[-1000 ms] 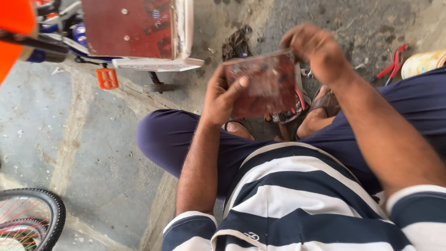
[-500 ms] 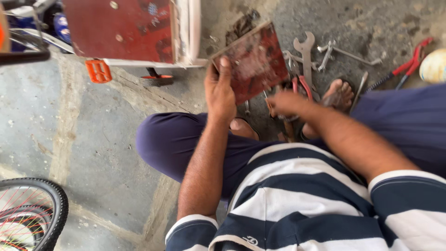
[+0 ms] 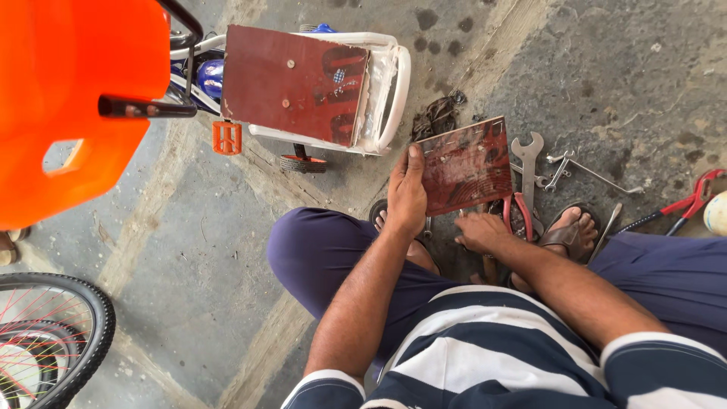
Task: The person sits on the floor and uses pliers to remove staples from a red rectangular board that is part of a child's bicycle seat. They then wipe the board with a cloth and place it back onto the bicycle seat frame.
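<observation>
My left hand (image 3: 407, 197) grips the left edge of a reddish-brown square board (image 3: 466, 165), holding it tilted up above the concrete floor. My right hand (image 3: 478, 230) is lower, just under the board's bottom edge, fingers curled down among tools on the ground beside red-handled pliers (image 3: 515, 212). What the right hand's fingers hold is hidden. I sit with knees spread, feet in sandals (image 3: 566, 231).
A large open-ended wrench (image 3: 528, 160), thin spanners (image 3: 575, 168) and red-handled cutters (image 3: 693, 195) lie on the floor to the right. A small white child's cycle with a brown board seat (image 3: 291, 83) stands ahead; an orange plastic part (image 3: 68, 98) at left; a bicycle wheel (image 3: 53, 341) bottom left.
My right hand let go of the board's top and dropped down to the tools on the floor. The left hand now holds the board alone, raised further forward.
</observation>
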Demonstrator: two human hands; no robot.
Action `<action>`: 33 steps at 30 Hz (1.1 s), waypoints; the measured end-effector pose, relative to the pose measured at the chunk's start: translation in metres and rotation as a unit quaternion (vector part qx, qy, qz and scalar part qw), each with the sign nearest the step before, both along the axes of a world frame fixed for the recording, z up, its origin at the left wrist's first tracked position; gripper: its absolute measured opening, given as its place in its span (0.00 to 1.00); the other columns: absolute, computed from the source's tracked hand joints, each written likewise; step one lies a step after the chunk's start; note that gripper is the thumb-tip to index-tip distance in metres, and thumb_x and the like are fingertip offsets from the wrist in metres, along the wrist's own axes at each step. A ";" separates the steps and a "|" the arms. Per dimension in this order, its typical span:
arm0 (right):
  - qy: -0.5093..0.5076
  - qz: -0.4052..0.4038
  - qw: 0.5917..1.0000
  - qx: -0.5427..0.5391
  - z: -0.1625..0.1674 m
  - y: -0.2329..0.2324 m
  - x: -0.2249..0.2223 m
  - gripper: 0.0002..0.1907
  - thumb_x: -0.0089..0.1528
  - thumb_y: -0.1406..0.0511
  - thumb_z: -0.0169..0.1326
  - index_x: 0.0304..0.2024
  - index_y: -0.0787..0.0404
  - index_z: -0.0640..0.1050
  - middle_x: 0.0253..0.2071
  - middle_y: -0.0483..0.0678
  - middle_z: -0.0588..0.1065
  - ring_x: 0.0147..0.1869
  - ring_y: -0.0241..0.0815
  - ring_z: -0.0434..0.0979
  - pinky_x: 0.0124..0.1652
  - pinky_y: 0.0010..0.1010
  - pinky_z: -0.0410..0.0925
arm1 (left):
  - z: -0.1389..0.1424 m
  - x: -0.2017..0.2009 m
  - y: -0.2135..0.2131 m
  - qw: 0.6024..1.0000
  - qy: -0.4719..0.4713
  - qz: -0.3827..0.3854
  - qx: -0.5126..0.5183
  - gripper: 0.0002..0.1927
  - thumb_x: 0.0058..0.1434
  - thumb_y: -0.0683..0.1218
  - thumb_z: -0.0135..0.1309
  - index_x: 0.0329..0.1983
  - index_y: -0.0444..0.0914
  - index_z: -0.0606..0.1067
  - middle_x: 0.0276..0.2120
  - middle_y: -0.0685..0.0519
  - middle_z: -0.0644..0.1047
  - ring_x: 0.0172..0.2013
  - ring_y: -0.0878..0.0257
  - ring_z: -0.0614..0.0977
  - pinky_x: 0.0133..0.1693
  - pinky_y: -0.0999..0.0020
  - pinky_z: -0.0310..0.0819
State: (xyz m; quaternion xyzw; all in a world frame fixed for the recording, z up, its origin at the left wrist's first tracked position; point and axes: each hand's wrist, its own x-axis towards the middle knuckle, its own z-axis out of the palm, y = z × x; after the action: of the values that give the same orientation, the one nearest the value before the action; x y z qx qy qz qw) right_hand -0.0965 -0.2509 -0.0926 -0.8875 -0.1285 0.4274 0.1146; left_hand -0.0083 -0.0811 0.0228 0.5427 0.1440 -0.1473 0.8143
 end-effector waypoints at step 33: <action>-0.327 -0.435 0.774 0.326 0.214 -0.088 -0.042 0.15 0.65 0.67 0.63 0.49 0.65 0.73 0.35 0.44 0.73 0.33 0.33 0.71 0.33 0.24 0.67 | 0.040 -0.033 -0.016 0.972 -0.011 -0.149 -0.182 0.21 0.74 0.51 0.51 0.56 0.29 0.76 0.46 0.47 0.81 0.47 0.61 0.81 0.53 0.65 0.75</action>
State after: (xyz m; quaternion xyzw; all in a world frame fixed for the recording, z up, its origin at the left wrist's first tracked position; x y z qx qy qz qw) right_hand -0.1386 -0.3388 0.1213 -0.8446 0.1098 -0.0508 0.5215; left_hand -0.0410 -0.0967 0.0629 0.4026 0.0232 -0.2845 0.8697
